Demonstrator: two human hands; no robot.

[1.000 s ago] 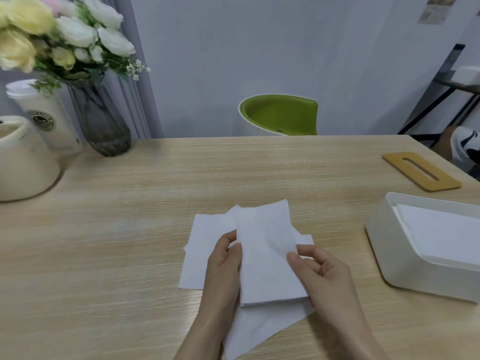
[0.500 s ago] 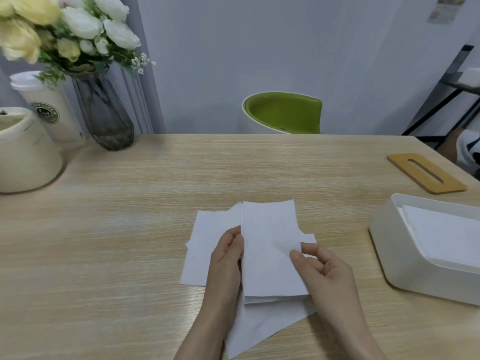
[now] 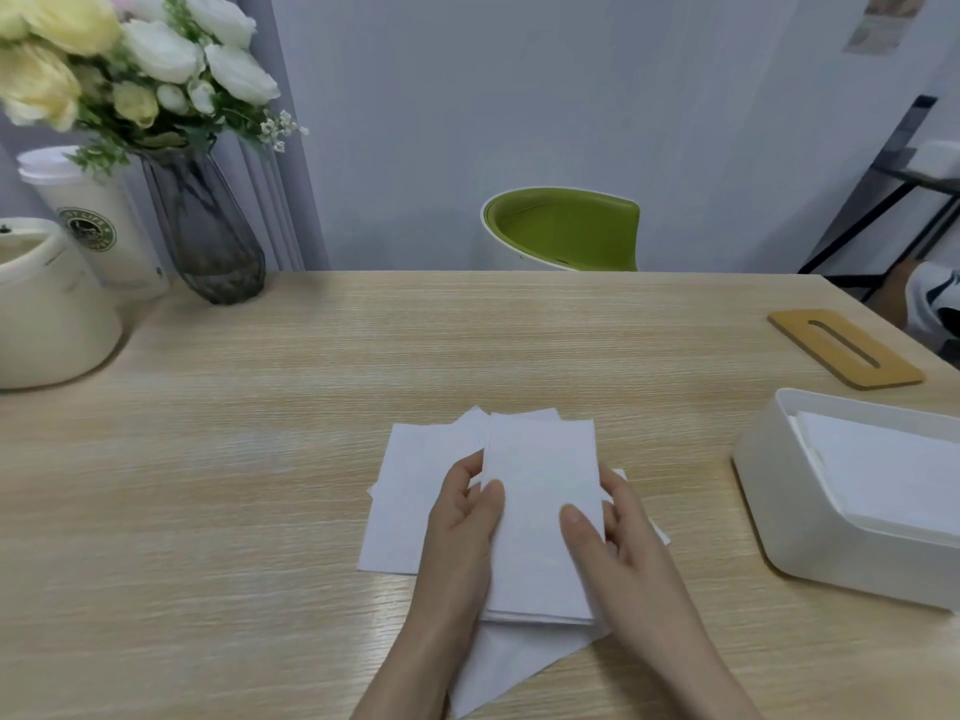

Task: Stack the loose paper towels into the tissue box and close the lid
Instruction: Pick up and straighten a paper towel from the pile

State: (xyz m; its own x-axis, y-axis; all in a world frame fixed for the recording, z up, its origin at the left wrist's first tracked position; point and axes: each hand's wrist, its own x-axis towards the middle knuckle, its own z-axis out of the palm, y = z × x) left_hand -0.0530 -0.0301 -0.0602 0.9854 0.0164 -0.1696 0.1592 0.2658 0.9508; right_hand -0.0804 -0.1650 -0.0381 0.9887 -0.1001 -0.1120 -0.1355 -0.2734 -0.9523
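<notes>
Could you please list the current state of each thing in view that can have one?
White plastic tissue box: open, partly filled.
Flat wooden slotted lid: off, on table.
Folded white paper towel: held by both hands.
Loose white towels: spread underneath.
Left hand: gripping.
Right hand: gripping.

Lid [image 3: 844,349] behind tissue box [image 3: 779,517]

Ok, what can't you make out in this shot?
- Head view: tissue box, right end cut off by the frame edge.
- Loose towels, count hidden under the folded towel and both hands, left hand, right hand.
- Cup logo, too blurred.
</notes>
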